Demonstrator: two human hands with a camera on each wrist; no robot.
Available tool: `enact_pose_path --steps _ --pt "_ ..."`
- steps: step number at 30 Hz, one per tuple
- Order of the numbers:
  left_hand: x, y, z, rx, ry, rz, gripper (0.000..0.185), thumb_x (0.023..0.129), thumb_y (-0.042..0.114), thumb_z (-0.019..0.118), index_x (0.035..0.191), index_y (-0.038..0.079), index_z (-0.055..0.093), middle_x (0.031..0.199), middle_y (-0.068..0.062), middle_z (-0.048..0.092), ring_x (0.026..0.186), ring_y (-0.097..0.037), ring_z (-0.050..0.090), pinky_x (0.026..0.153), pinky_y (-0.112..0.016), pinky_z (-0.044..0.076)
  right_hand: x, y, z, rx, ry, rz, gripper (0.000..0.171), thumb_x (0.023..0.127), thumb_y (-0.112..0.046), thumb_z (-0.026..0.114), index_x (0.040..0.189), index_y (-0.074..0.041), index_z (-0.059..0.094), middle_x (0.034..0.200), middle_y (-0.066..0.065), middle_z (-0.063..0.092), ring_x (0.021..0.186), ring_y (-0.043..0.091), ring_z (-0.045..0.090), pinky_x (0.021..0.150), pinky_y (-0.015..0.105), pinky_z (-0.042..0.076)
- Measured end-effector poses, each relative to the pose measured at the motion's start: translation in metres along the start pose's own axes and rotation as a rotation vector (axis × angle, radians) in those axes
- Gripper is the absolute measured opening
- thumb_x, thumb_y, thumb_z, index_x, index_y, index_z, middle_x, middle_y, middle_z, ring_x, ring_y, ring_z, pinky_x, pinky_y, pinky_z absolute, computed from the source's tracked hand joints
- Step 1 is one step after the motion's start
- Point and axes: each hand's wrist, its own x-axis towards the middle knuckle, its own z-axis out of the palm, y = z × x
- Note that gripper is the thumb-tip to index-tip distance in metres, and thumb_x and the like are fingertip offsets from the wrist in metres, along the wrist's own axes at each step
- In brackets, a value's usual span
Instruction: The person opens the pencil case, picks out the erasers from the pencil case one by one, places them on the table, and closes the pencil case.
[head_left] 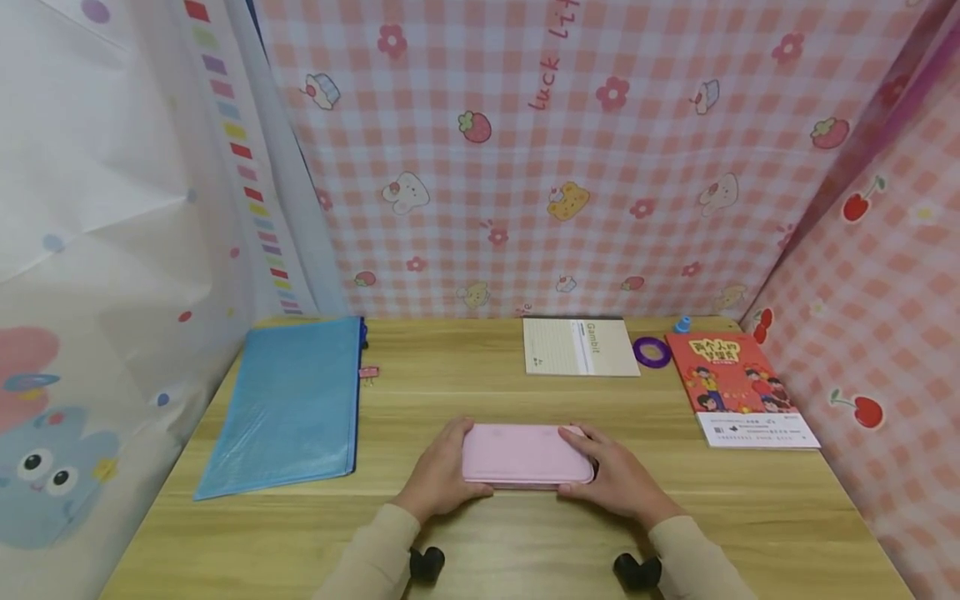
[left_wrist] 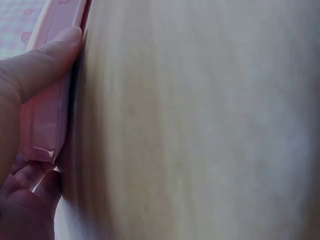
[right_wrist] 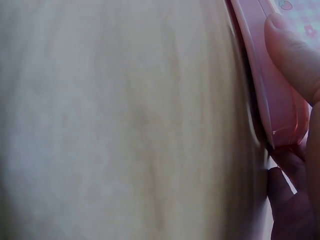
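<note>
A pink pencil case (head_left: 525, 454) with rounded corners lies lengthwise across the middle of the wooden table. From its left end, my left hand (head_left: 444, 471) grips it, thumb on the near side and fingers round the far corner. My right hand (head_left: 618, 475) holds the opposite end in the same way, with a fingertip over the top edge. In the left wrist view, the left thumb (left_wrist: 52, 57) presses the case's glossy side wall (left_wrist: 47, 122). The right thumb (right_wrist: 290, 52) presses the matching side in the right wrist view. Whatever is inside the case is hidden.
A blue zip folder (head_left: 288, 408) lies at the left, beside a pink binder clip (head_left: 369, 372). Toward the back are a notebook (head_left: 581, 346), a purple tape roll (head_left: 652, 352) and a small blue object (head_left: 682, 324). A red book (head_left: 738, 383) lies at the right.
</note>
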Motion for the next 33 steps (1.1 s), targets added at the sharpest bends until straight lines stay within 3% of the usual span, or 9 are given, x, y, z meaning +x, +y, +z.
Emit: enact_pose_path --steps 18,21,25,33 --pt "0.000 0.001 -0.002 0.037 -0.016 0.013 0.106 0.060 0.040 0.090 0.141 -0.001 0.036 0.144 -0.018 0.040 0.133 -0.032 0.038 0.110 -0.042 0.029 0.001 -0.007 -0.010 -0.054 -0.070 -0.024 0.084 0.074 -0.063 0.070 0.142 -0.018 0.049 0.143 0.017 0.045 0.125 0.034 0.048 0.101 0.049 0.040" --pt "0.001 0.001 -0.001 0.042 -0.020 0.021 0.104 0.061 0.040 0.090 0.141 0.001 0.036 0.141 -0.015 0.043 0.131 -0.029 0.041 0.110 -0.041 0.030 0.000 -0.008 -0.013 -0.053 -0.055 -0.012 0.077 0.078 -0.062 0.068 0.140 -0.020 0.051 0.140 0.015 0.049 0.122 0.034 0.051 0.099 0.049 0.041" --pt "0.000 0.000 -0.001 0.019 -0.030 0.010 0.104 0.059 0.038 0.091 0.141 0.005 0.037 0.139 -0.010 0.046 0.128 -0.026 0.043 0.109 -0.040 0.032 -0.003 -0.007 -0.013 -0.035 -0.034 -0.001 0.069 0.081 -0.060 0.066 0.138 -0.021 0.054 0.135 0.015 0.054 0.119 0.035 0.053 0.098 0.052 0.041" --pt "0.001 -0.011 -0.002 -0.095 -0.011 -0.003 0.107 0.058 0.039 0.092 0.144 0.006 0.036 0.143 -0.010 0.043 0.130 -0.027 0.042 0.108 -0.043 0.033 -0.001 -0.006 -0.009 0.028 -0.054 0.093 0.074 0.079 -0.062 0.065 0.142 -0.027 0.049 0.141 0.015 0.048 0.127 0.036 0.046 0.103 0.054 0.036"
